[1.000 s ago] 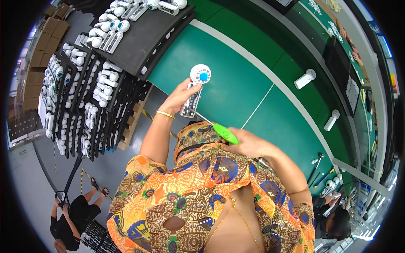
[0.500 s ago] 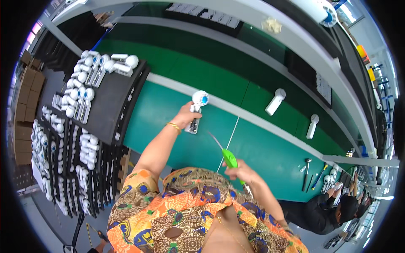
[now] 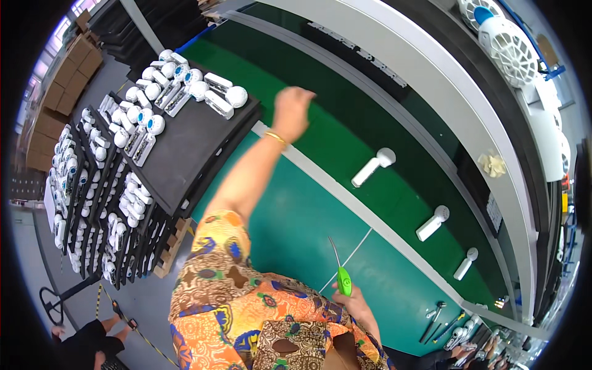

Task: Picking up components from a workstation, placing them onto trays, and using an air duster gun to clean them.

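My left hand (image 3: 292,114), with a gold bangle at the wrist, reaches over the dark green belt (image 3: 333,132). Nothing shows in it, but its fingers are bent and partly hidden. To its right on the belt lies a white handheld fan (image 3: 374,166) with a round head and a straight handle. My right hand (image 3: 354,302) stays low, near my body, closed on a green-handled screwdriver (image 3: 344,281). Its thin shaft points away over the teal worktop (image 3: 290,209) and looks bent in the picture.
Farther along the belt lie a second fan (image 3: 433,223) and a third fan (image 3: 466,264). Black trays (image 3: 185,154) of white fan parts stand stacked at left. A hammer (image 3: 431,322) lies far right, near other workers. A shelf beam (image 3: 431,61) crosses above.
My left hand has moved from the worktop out over the belt, and the fan it held is no longer in view there. Another fan shows on the belt. The view has turned rightward.
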Available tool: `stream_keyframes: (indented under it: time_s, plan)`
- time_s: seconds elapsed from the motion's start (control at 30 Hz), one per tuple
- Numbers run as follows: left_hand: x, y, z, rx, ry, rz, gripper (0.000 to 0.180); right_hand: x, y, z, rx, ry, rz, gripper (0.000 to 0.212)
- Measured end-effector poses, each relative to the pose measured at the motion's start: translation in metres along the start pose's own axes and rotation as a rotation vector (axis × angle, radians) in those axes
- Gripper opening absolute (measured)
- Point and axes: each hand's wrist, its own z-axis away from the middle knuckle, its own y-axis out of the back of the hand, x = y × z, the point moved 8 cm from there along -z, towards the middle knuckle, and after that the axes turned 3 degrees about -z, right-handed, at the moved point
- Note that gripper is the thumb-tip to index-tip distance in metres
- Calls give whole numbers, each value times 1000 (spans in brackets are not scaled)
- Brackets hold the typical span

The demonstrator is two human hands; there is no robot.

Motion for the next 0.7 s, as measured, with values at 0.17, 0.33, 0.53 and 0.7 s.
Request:
stream_keyframes:
  time_s: [0.17,0.33,0.53,0.7]
  plan:
    - [-178,78,30,-70,668,-541,38,-6,-3,-15,-30,-9,-35,33]
    - [-245,74,97,-146,1289,-225,62,-15,-17,-23,-41,33,99,34]
    - [-265,101,132,317,1287,326,56,-20,-36,-9,-84,71,97,33]
    - [-138,140,165,362,1076,1563,29,-36,-50,-7,-171,136,60,34]
